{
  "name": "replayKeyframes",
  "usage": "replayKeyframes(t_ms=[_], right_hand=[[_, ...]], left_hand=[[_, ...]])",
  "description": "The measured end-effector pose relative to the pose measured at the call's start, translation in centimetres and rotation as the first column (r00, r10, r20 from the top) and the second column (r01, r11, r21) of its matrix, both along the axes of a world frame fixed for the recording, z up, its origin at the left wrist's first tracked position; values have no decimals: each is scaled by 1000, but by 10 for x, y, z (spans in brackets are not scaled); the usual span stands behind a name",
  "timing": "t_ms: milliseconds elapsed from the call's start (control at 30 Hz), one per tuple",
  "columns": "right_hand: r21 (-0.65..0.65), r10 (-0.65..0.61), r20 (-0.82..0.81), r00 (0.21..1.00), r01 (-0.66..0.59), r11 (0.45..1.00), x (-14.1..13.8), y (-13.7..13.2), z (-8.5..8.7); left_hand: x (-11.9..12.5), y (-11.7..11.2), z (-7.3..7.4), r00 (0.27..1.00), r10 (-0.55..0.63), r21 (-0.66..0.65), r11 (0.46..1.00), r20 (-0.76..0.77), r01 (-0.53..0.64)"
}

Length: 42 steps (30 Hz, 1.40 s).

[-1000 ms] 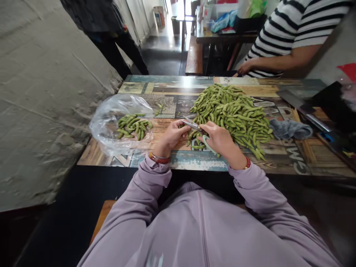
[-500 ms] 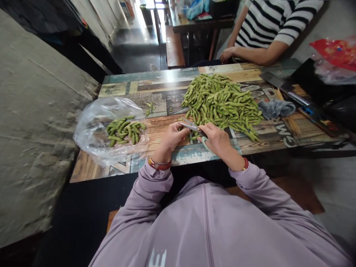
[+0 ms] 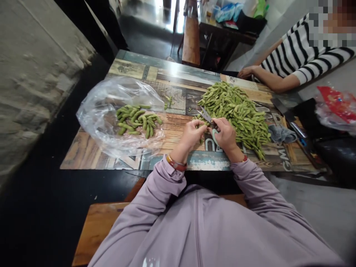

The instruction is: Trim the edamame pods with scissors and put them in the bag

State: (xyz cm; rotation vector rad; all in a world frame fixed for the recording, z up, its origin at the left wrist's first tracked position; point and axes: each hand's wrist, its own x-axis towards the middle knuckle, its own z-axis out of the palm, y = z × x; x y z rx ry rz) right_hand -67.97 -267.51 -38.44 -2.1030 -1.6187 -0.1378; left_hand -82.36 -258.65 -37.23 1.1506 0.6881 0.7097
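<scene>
The scissors [image 3: 206, 118] have swung round. Half a second ago the blades lay flat, pointing across at the left hand [image 3: 191, 134]; now they tilt up and away toward the pile [image 3: 236, 111]. The two hands have also closed up, almost touching, at the pile's near-left edge. The right hand [image 3: 226, 135] is wrapped around the scissors' pale green handle. The left hand's fingers pinch a pod [image 3: 201, 129] just under the blades, so the cut on this pod looks to be made or about to be; whether the blades are parted is too small to tell.

Left of the pile, well apart, a clear bag [image 3: 91, 115] holds a small heap of pods [image 3: 137, 120]. Right of it lie a grey cloth [image 3: 280, 134] and a cleaver [image 3: 287, 116]. Beyond it, a person in stripes rests a hand [image 3: 246, 71] on the patchwork table [image 3: 130, 68]. A concrete wall runs along the far left.
</scene>
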Motion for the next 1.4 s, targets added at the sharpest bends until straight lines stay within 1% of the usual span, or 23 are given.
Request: replayKeyframes(t_ms=[67, 233, 367, 433, 500, 567, 633, 700, 767, 867, 1000, 1067, 1200, 1333, 1400], right_hand=[[19, -13, -10, 1000, 13, 1000, 0, 1, -2], [87, -37, -79, 996, 44, 995, -3, -2, -2], [144, -32, -84, 996, 44, 989, -5, -5, 3], [173, -43, -103, 994, 61, 983, -5, -8, 9], [189, -34, -143, 989, 61, 980, -4, -13, 14], [179, 27, -188, 982, 8, 984, -3, -22, 17], [136, 117, -232, 966, -86, 987, -1, -34, 17], [82, 187, -278, 942, -171, 982, 0, -46, 14], [51, 218, -304, 927, -213, 976, -1, -56, 9], [69, 233, -295, 927, -223, 972, -5, -64, 3], [123, 270, -264, 926, -245, 962, -11, -62, -1], [147, 283, -242, 928, -253, 956, -14, -60, -4], [177, 295, -194, 936, -262, 949, -16, -58, -7], [203, 310, -198, 930, -270, 941, -16, -58, -9], [214, 315, -191, 930, -273, 938, -15, -58, -9]], left_hand=[[-3, -2, -1, 1000, -14, -24, 1000, 6, 14], [-7, -3, -2, 1000, 5, -59, 998, 24, -3], [-8, -1, 0, 998, 28, -25, 999, 58, -26], [-10, -1, 2, 998, -2, 11, 1000, 56, 1], [-14, -3, 4, 997, -62, 58, 997, 38, 60], [-20, -7, 6, 995, -97, 97, 991, 21, 94], [-25, -13, 7, 996, -91, 108, 990, 12, 90], [-31, -20, 7, 996, -92, 100, 991, -1, 92], [-35, -28, 6, 993, -120, 94, 988, -24, 122], [-38, -36, 0, 991, -123, 107, 986, -52, 128], [-38, -37, -10, 998, -51, 111, 992, -30, 54], [-37, -37, -13, 1000, -21, 109, 994, -22, 24], [-35, -38, -12, 999, 13, 124, 992, -33, -9], [-35, -41, -11, 994, -5, 221, 975, -113, 30], [-35, -42, -11, 991, -3, 250, 967, -135, 37]])
